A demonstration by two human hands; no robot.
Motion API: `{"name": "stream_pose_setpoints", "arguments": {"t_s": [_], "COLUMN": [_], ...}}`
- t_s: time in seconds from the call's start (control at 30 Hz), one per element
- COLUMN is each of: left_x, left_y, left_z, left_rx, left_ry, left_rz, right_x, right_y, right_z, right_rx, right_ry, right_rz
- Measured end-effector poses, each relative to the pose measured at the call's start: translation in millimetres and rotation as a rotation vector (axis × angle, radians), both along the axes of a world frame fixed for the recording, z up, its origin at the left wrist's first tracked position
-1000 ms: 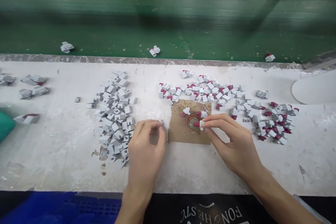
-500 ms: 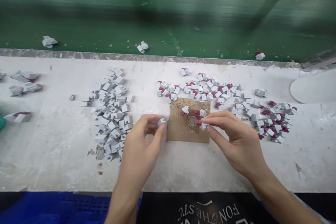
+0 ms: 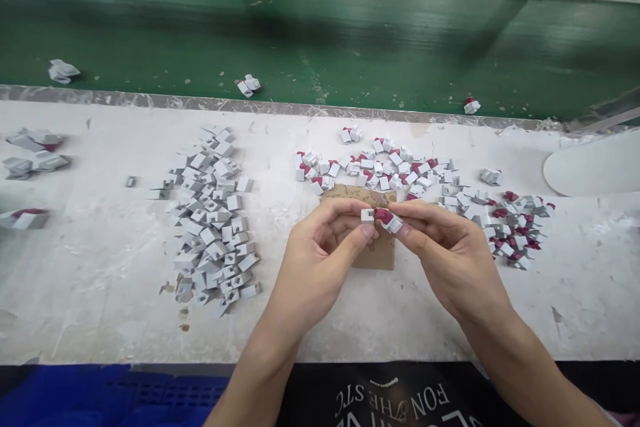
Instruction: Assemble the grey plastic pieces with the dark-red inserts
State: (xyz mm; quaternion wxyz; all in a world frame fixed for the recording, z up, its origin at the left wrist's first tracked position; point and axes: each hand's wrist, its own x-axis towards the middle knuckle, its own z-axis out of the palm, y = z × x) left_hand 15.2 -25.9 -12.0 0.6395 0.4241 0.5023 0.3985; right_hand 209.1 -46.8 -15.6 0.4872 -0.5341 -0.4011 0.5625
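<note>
Between thumb and fingers my left hand (image 3: 327, 250) pinches a small grey plastic block (image 3: 367, 216) with a notch in its side. My right hand (image 3: 440, 247) grips a dark red and grey plastic piece (image 3: 389, 219), its red end turned toward the block. The two parts are very close together; I cannot tell if they touch. Both are held above a brown cardboard square (image 3: 377, 259), whose middle is largely covered by my hands.
A heap of grey blocks (image 3: 213, 227) lies to the left. Red-and-grey pieces (image 3: 385, 165) spread behind the cardboard, with another cluster (image 3: 520, 227) on the right. Beyond the table's far edge runs a green conveyor belt (image 3: 300, 27) carrying a few pieces. A white round-ended object (image 3: 595, 167) is at far right.
My left hand has moved right with the grey block, bringing it up to the red-and-grey piece. My right hand has shifted slightly and turned its piece. The view has moved a little.
</note>
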Motion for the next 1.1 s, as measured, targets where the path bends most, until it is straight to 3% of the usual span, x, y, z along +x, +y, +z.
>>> {"name": "stream_pose_setpoints", "arguments": {"t_s": [0.17,0.43,0.6,0.7,0.8,0.87,1.0,1.1], "left_x": [0.0,-4.8,-3.7,4.3,19.6,32.9,59.0,69.9], "left_y": [0.7,-1.8,13.5,46.6,99.2,138.2,198.7,219.3], "left_z": [1.2,-0.8,6.6,13.1,13.6,9.3,-6.6,-19.4], "left_rx": [0.0,0.119,0.194,0.336,0.439,0.381,0.197,0.175], "left_ry": [-0.009,0.129,0.26,0.429,0.624,0.686,0.728,0.768], "left_rz": [-0.017,-0.088,-0.166,-0.143,-0.015,0.047,0.088,0.105], "right_x": [-0.5,1.2,13.5,32.5,54.6,65.8,74.5,73.7], "right_y": [-0.1,1.2,21.6,60.7,119.0,158.7,209.4,211.8], "right_z": [-0.3,2.9,8.8,10.9,7.1,1.1,-11.9,-12.6], "right_rx": [0.032,0.184,0.205,0.206,0.096,-0.001,-0.091,-0.089], "right_ry": [0.005,-0.189,-0.211,-0.426,-0.921,-1.135,-1.181,-1.146], "right_rz": [0.025,0.075,0.198,0.207,-0.085,-0.214,-0.224,-0.185]}}
